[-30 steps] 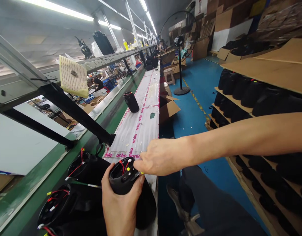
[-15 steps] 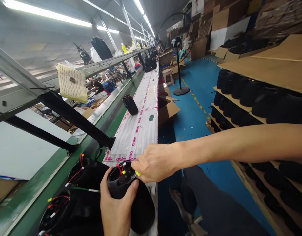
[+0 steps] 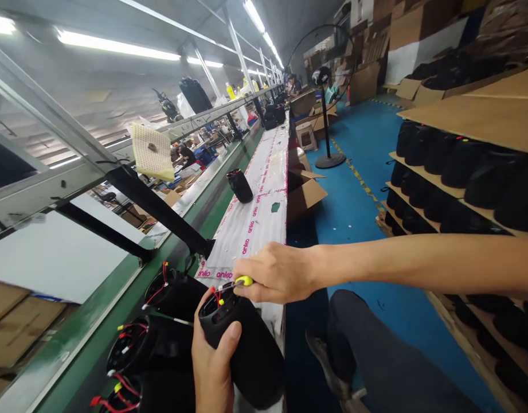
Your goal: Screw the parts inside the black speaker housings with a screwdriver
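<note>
My left hand [image 3: 218, 355] grips a black cylindrical speaker housing [image 3: 257, 353] near its open end, thumb along the side. The housing lies tilted, its open end towards me showing red wires and white and yellow plugs [image 3: 221, 302]. In my right hand [image 3: 274, 275] is a yellow-handled tool [image 3: 244, 280] with a thin metal tip, which reaches over the housing's rim by the plugs. Its exact kind is unclear. Left of my left hand, several similar black housings [image 3: 169, 344] lie with wires sticking out of their open ends.
A lone housing [image 3: 240, 186] stands farther along the white-covered bench [image 3: 264, 221]. Left of it runs a green belt [image 3: 160, 310] below a metal frame with a black strut [image 3: 160, 212]. Housings fill layered cardboard [image 3: 474, 115] at right; a fan [image 3: 328, 123] stands beyond.
The view has shifted left, so the scene sits farther right. My right hand has drawn the tool up out of the housing's opening, showing more of its yellow handle. My left hand keeps its grip.
</note>
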A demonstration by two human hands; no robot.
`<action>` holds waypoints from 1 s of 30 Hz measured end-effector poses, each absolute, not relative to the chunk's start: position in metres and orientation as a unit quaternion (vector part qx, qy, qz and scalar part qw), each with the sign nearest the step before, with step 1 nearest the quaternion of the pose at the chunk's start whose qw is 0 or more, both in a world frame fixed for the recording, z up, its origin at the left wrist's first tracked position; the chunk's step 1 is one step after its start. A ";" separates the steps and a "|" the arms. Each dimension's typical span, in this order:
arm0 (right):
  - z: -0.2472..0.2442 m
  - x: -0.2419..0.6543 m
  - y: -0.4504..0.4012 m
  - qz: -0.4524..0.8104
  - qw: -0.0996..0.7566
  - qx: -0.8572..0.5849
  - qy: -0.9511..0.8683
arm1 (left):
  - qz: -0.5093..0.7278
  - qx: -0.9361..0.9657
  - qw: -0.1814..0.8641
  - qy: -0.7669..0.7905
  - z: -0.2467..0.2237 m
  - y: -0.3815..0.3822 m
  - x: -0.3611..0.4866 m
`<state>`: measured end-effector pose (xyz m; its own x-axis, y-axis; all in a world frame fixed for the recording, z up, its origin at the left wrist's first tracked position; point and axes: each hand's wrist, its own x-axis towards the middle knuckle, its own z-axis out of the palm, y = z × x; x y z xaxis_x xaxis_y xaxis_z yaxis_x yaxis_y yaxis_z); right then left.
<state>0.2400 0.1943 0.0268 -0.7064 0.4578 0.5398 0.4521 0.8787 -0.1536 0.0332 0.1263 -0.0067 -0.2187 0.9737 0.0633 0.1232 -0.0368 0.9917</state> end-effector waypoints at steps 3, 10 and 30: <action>0.032 0.240 0.186 -0.030 0.224 -0.255 -0.940 | 0.531 0.483 0.354 0.599 -0.001 0.125 0.032; 0.032 0.233 0.180 -0.091 0.129 -0.249 -0.956 | 0.493 0.521 0.210 0.664 0.009 0.120 0.043; 0.046 0.232 0.183 -0.099 0.050 -0.236 -0.965 | 0.479 0.514 0.214 0.679 0.018 0.116 0.059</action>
